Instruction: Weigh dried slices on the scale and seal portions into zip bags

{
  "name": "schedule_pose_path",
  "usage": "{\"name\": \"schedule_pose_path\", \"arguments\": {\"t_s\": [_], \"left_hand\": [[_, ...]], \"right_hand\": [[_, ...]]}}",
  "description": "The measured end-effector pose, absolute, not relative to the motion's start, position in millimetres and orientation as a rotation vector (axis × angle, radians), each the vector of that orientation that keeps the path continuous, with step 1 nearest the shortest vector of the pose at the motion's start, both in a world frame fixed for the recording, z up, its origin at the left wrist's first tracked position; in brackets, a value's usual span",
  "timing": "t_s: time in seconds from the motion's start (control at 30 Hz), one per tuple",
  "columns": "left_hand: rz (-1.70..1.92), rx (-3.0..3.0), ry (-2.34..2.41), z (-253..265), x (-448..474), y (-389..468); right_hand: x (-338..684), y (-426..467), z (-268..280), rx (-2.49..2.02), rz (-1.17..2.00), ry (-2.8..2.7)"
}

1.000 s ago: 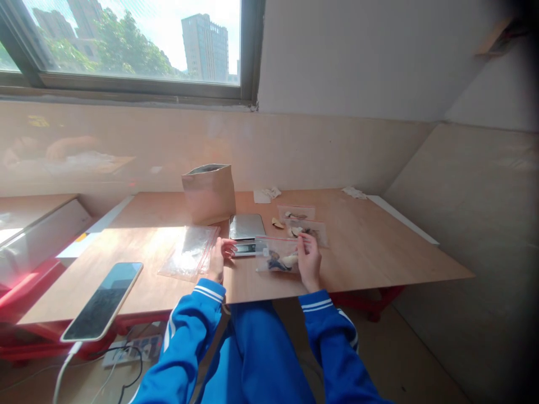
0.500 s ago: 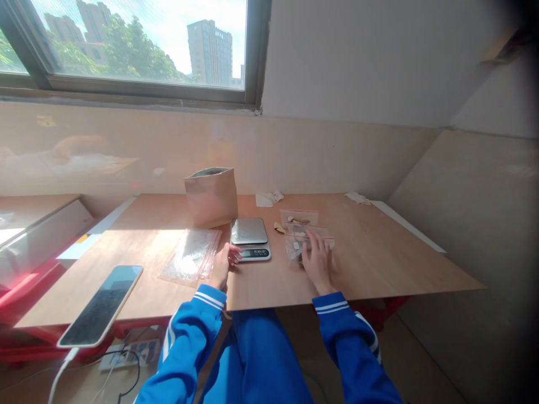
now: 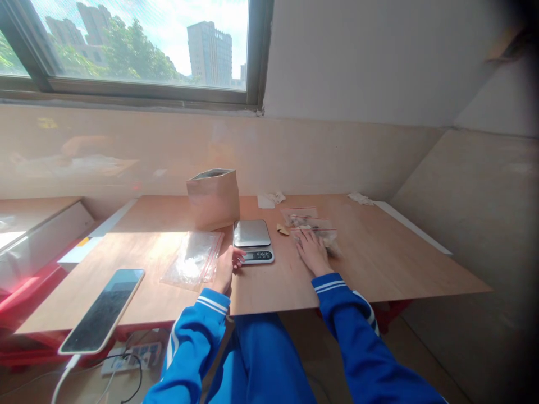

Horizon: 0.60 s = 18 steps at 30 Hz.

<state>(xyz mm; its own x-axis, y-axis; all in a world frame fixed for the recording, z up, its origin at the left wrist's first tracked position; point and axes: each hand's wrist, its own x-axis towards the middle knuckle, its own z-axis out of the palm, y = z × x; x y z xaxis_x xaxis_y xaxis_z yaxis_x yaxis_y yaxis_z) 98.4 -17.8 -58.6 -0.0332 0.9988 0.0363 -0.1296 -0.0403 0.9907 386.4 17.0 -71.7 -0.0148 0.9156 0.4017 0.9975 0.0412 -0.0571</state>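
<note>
My left hand (image 3: 227, 267) rests on the table, its loosely bent fingers at the front left corner of a kitchen scale (image 3: 251, 233). Nothing shows in its grasp. A steel plate tops the scale, and its dark display faces me. To the right, my right hand (image 3: 312, 252) lies with stretched fingers over the near edge of a clear zip bag (image 3: 332, 241), partly hiding it. Further clear zip bags with small contents (image 3: 300, 214) overlap behind it. Between scale and bags sits a small tan piece (image 3: 282, 229), too small to name.
Behind the scale's left side stands an open brown paper pouch (image 3: 213, 199). Flat clear zip bags (image 3: 191, 259) lie left of my left hand. A phone (image 3: 103, 311) with a cable overhangs the front left edge. Crumpled white paper (image 3: 272, 199) lies at the back.
My right hand has shifted slightly and flattened on the bags, which now lie spread in an overlapping row. My left hand stays by the scale. The view has moved slightly.
</note>
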Motion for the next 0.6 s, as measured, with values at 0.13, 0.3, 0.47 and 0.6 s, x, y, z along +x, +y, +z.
{"name": "schedule_pose_path", "arguments": {"t_s": [0.13,0.3,0.47,0.6], "left_hand": [[1.322,1.126,1.117,-56.9,98.6,-18.1],[1.326,1.139,1.142,-57.3,96.9,-17.3],[1.324,1.129,1.128,-61.9,96.7,-15.9],[1.330,1.147,1.131,-63.3,98.2,-17.3]], "right_hand": [[353.5,32.0,-64.8,-1.831,-0.337,-2.002],[321.6,55.5,-81.0,-1.772,-0.109,-1.985],[323.6,61.0,-93.4,-1.649,-0.090,-1.805],[328.6,59.3,-93.4,-1.608,-0.099,-1.745]]}}
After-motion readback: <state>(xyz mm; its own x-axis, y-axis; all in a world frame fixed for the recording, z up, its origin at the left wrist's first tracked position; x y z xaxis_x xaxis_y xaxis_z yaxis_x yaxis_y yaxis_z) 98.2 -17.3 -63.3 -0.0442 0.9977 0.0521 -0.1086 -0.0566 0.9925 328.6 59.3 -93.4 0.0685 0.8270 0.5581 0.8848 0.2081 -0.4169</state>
